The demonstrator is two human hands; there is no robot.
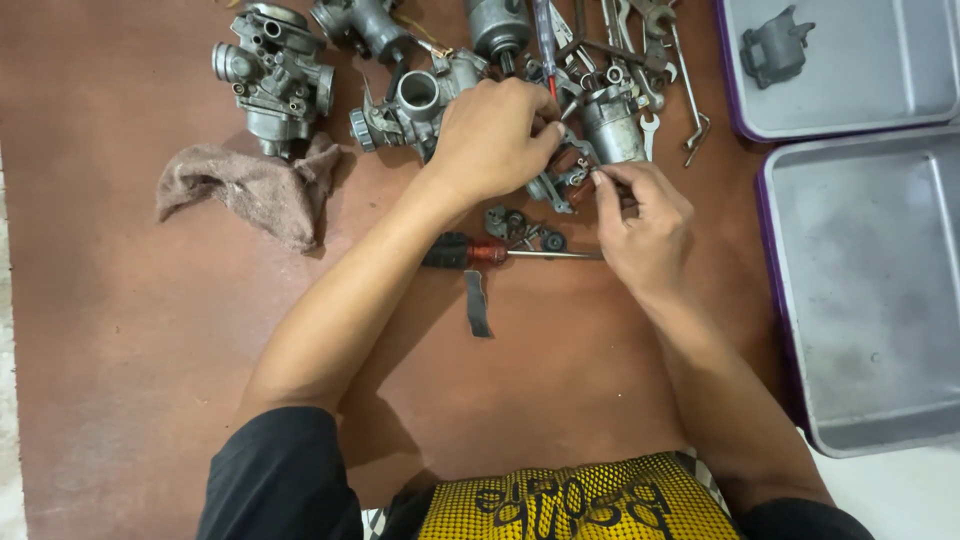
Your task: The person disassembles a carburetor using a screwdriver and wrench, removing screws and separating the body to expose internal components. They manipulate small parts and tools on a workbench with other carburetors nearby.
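Observation:
My left hand (493, 135) grips a small metal carburetor part (568, 172) from above, on the brown floor. My right hand (645, 225) pinches the same part's right side with thumb and fingertips. Just below the hands lie small loose metal pieces (520, 228) and a screwdriver with a red and black handle (470, 252), its shaft running right under my right hand. A grey metal cylinder (612, 125) stands right behind the held part.
Two carburetor bodies (275, 75) (415, 105) lie at the upper left, with a crumpled rag (255, 190) beside them. Wrenches (660, 60) lie at the top. Two grey trays with purple rims (870, 290) (850, 100) sit on the right. A dark strip (478, 305) lies near the screwdriver.

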